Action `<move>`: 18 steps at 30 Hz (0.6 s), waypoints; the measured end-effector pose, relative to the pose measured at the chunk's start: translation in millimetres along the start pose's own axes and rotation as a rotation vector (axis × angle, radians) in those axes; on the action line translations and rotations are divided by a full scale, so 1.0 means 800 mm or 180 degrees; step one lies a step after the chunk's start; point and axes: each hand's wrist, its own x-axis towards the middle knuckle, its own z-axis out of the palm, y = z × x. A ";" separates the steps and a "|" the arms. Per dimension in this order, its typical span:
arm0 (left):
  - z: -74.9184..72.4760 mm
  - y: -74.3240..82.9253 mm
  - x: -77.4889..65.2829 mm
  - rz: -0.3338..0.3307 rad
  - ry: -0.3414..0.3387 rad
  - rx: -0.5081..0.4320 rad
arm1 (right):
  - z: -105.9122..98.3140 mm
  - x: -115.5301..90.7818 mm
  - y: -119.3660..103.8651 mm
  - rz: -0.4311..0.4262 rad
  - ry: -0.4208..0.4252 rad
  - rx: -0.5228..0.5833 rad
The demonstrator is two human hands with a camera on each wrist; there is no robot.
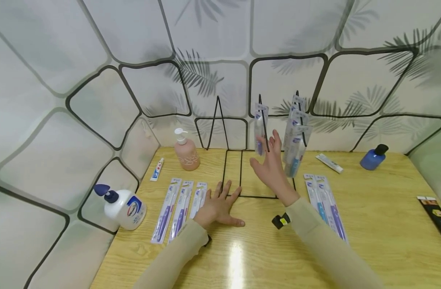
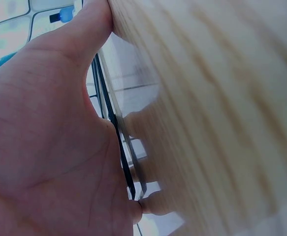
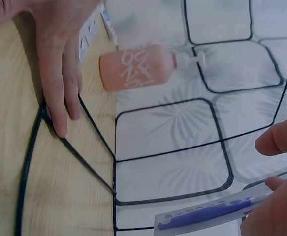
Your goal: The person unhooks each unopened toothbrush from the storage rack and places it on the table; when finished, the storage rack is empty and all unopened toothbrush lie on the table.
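Observation:
My left hand (image 1: 218, 206) lies on the table with its fingers spread, fingertips at the base of a black wire display rack (image 1: 256, 196). The left wrist view shows its palm (image 2: 49, 118) close to the wood. Raised at the rack's middle hook, my right hand (image 1: 271, 166) has its thumb apart from the fingers. A packaged purple toothbrush (image 1: 260, 120) hangs on that hook, right beside those fingers; in the right wrist view the toothbrush (image 3: 207, 215) is partly hidden by them. Several packaged toothbrushes (image 1: 296, 148) hang on the right hook. The left hook (image 1: 218, 112) carries none.
Three packaged toothbrushes (image 1: 166, 212) lie left of the rack, two more (image 1: 323, 200) to its right. Around them are a pink pump bottle (image 1: 187, 154), white pump bottle (image 1: 128, 210), small toothpaste tube (image 1: 157, 169), white tube (image 1: 329, 163), blue bottle (image 1: 373, 158) and black packet (image 1: 437, 218).

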 end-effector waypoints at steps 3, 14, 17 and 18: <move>-0.006 0.003 -0.007 0.0013 0.0018 -0.0018 | 0.005 0.017 0.007 -0.0150 0.0162 -0.0131; -0.013 0.010 -0.017 0.0014 0.0049 -0.0024 | 0.000 0.023 0.010 -0.0323 0.0320 0.0134; -0.013 0.009 -0.017 -0.0001 0.0047 -0.0015 | -0.002 0.014 0.006 -0.0283 0.0271 0.0102; -0.014 0.009 -0.018 0.0000 0.0062 -0.0004 | -0.003 0.010 0.004 -0.0262 0.0240 0.0106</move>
